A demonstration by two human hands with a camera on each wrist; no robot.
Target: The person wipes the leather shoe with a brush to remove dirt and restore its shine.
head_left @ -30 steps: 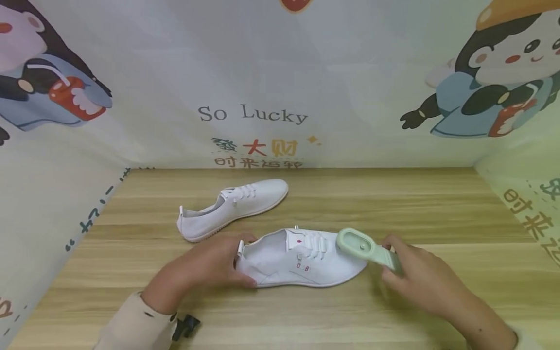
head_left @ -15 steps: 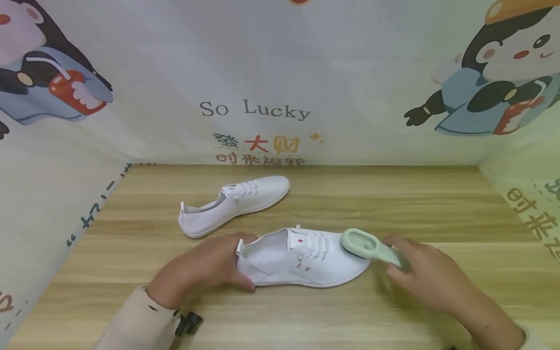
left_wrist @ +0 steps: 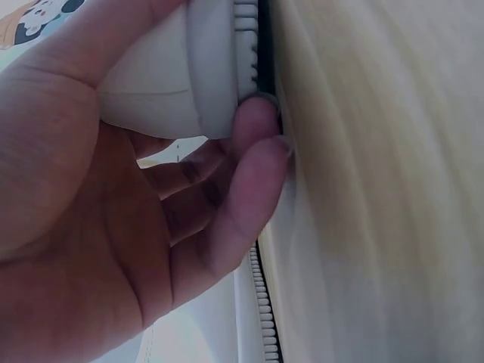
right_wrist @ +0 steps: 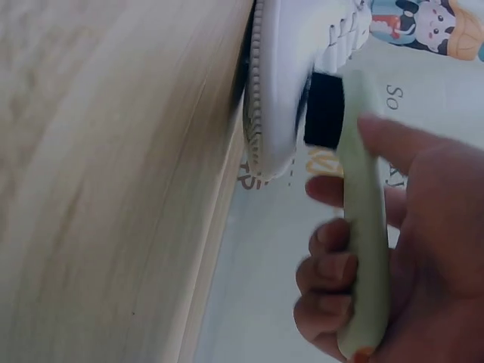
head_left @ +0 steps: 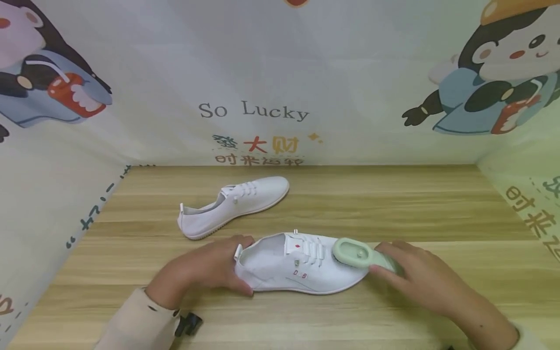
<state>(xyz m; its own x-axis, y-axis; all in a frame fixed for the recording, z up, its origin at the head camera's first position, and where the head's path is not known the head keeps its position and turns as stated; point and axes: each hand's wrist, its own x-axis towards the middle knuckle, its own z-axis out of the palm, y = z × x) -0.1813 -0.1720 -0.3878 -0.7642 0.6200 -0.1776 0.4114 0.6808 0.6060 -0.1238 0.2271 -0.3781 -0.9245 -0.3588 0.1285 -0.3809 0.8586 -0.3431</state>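
A white lace-up shoe point(head_left: 271, 272) lies sole down, its toe to the right. My left hand point(head_left: 218, 267) grips its heel, the thumb on the near side; in the left wrist view, fingertips point(left_wrist: 257, 181) curl under the heel's ridged sole edge. A pale green shoe brush point(head_left: 352, 252) is in my right hand point(head_left: 420, 277), fingers wrapped round its handle. In the right wrist view the brush's dark bristles point(right_wrist: 325, 110) meet the top of the toe, and the thumb lies along the back of the handle.
A second white shoe point(head_left: 258, 194) rests behind the first, toe pointing right and away. The wood-grain tabletop point(head_left: 415, 204) is bounded by printed cloth walls point(head_left: 358, 97) at the back and both sides. A small black object point(head_left: 189, 324) sits by my left sleeve.
The brush has moved slightly right, then back left and nearer over the toe, with my right hand following. The gripped shoe has shifted slightly nearer. My left hand keeps its hold on the heel.
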